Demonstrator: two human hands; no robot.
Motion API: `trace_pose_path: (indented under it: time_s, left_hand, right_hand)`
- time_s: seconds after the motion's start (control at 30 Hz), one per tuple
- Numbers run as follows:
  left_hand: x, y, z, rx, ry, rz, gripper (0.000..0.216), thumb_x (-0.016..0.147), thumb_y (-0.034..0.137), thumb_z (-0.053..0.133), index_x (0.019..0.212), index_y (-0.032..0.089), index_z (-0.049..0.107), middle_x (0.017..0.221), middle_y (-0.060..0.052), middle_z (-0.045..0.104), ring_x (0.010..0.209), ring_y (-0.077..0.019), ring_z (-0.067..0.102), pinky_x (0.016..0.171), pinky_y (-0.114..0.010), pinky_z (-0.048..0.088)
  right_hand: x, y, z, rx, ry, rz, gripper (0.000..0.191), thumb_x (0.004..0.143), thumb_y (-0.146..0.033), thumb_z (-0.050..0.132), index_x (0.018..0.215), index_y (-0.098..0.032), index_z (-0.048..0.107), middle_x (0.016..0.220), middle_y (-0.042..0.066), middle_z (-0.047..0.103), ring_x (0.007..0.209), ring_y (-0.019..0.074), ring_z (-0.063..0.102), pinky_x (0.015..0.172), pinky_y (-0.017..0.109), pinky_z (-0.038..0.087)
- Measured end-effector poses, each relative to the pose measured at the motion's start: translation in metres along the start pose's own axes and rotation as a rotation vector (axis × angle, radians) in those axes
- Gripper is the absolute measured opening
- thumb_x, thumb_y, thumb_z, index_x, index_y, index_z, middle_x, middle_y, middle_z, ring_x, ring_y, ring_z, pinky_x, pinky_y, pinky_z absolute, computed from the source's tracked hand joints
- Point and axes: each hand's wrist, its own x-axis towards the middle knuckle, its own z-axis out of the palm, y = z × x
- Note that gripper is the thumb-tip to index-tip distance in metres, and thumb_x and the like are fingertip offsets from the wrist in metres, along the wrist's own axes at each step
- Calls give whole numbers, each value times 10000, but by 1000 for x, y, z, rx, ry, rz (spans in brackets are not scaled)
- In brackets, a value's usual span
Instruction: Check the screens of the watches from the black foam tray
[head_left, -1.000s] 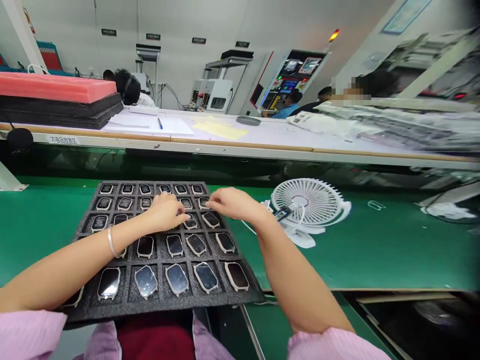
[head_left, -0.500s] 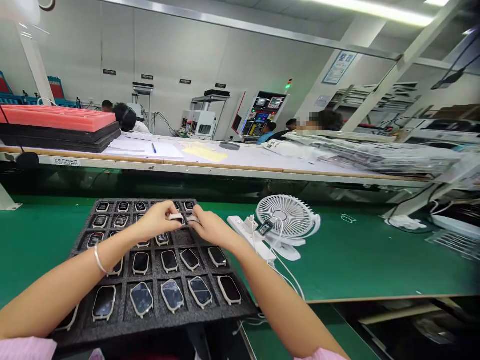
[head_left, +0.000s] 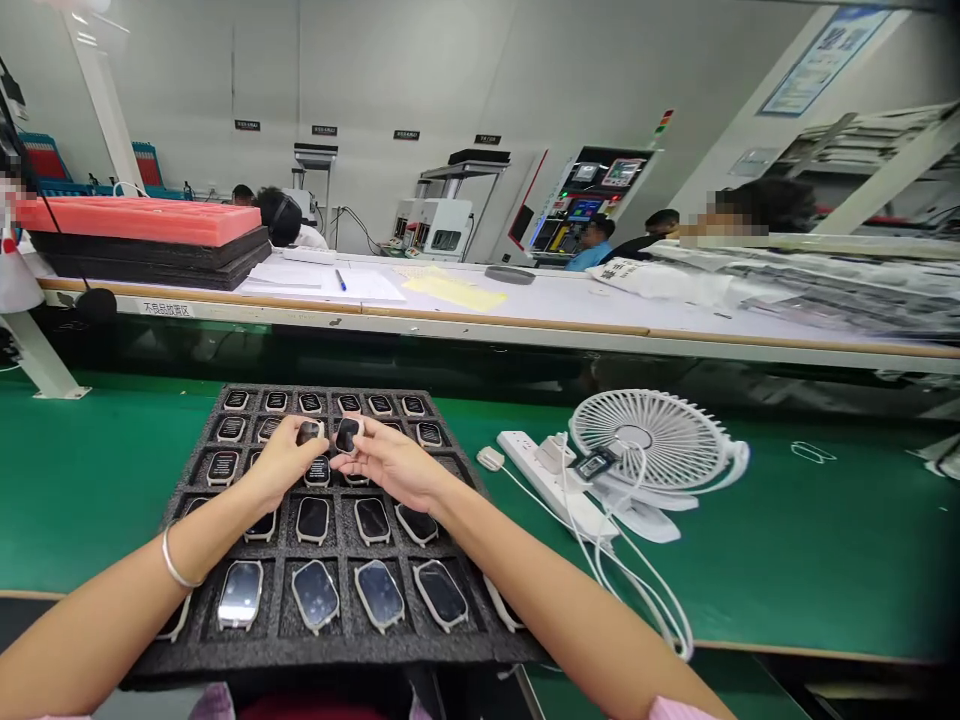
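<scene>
Nearest the camera, two bare forearms reach forward over a black foam tray (head_left: 337, 645) cut into a grid of square pockets, and its near edge overhangs the bench toward the person. A thin silver bangle (head_left: 174, 562) circles the left wrist. The front row of pockets holds rounded-rectangle watch cases with glossy dark faces and pale rims (head_left: 379, 595), each lying in its own pocket. More rows of the same cases run back to the tray's far edge, with some pockets hidden under the arms. Over the tray's middle rows the two hands meet. The left hand (head_left: 279, 465) is closed narrowly, thumb and fingertips pinching a pale-rimmed dark watch case (head_left: 309, 433). The right hand (head_left: 391, 467) pinches a second dark watch case (head_left: 347, 436) the same way, and the two cases sit side by side, nearly touching. The tray rests on a green bench mat (head_left: 787, 550). To the right on the mat lie a white power strip (head_left: 547, 478) with plugs in it and loops of white cable (head_left: 652, 600). Just behind them a round white desk fan (head_left: 660, 440) is tipped back. Beyond, a long white shelf (head_left: 675, 315) carries white papers, a blue pen (head_left: 340, 280) and a yellow sheet (head_left: 459, 292). At its left end a pink foam slab (head_left: 142, 220) lies on a stack of black foam (head_left: 150, 262). Other people sit at machines along the far wall.
</scene>
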Motion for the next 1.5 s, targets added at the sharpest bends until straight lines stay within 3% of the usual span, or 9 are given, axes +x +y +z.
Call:
trace_pose_path:
  time_s: [0.1,0.23,0.3,0.43,0.57,0.87,1.5]
  left_hand:
    - [-3,-1,0,103,25,137,272,682,156,653,942,185,578,836,19,599,770,-130,542,715,-264,416]
    - [-10,-2,-2,381,-17,294,268,737,195,600,1001,197,554,867,11,589,671,-132,473,667,-292,392]
    - [-11,-5,-3,419,-35,300,287,761,232,578,1043,201,534,877,6,586,652,-134,466,646,-296,385]
    - [-12,-11,-4,350,-47,294,327,774,272,575,1086,202,510,962,-25,604,830,-175,554,757,-321,425]
    - [-14,-13,-4,292,-37,256,347,770,258,575,1105,205,503,1007,-32,622,896,-181,578,826,-333,437]
    - [-18,-6,-5,360,13,295,311,775,248,566,1079,208,517,1010,-29,634,913,-178,600,825,-318,456]
    - [-17,-7,-3,306,-22,285,304,769,282,576,1055,198,523,966,-28,617,878,-172,573,819,-319,454]
  right_hand:
    - [-5,3,-8,-3,-12,-25,507,793,-215,787,1232,-214,535,1029,23,681,828,164,747,852,324,548]
    - [-8,-1,-11,-16,-75,-54,519,765,-270,831,1210,-246,566,1048,9,669,842,163,748,829,309,571]
    - [-9,-1,-10,-18,-93,-65,521,769,-283,829,1217,-258,566,1042,3,662,814,155,746,773,287,581]
    - [-9,2,-10,-5,-120,-52,523,781,-273,818,1239,-242,566,986,8,665,737,136,721,652,254,571]
    - [-8,5,-11,28,-160,-31,533,803,-241,800,1279,-214,562,908,4,674,752,129,698,672,253,558]
    - [-8,8,-10,30,-257,0,605,811,-300,804,1334,-189,520,831,2,700,763,131,706,687,234,540]
    - [-9,6,-7,50,-265,-15,576,777,-306,832,1269,-208,549,886,-16,678,737,125,725,654,217,564]
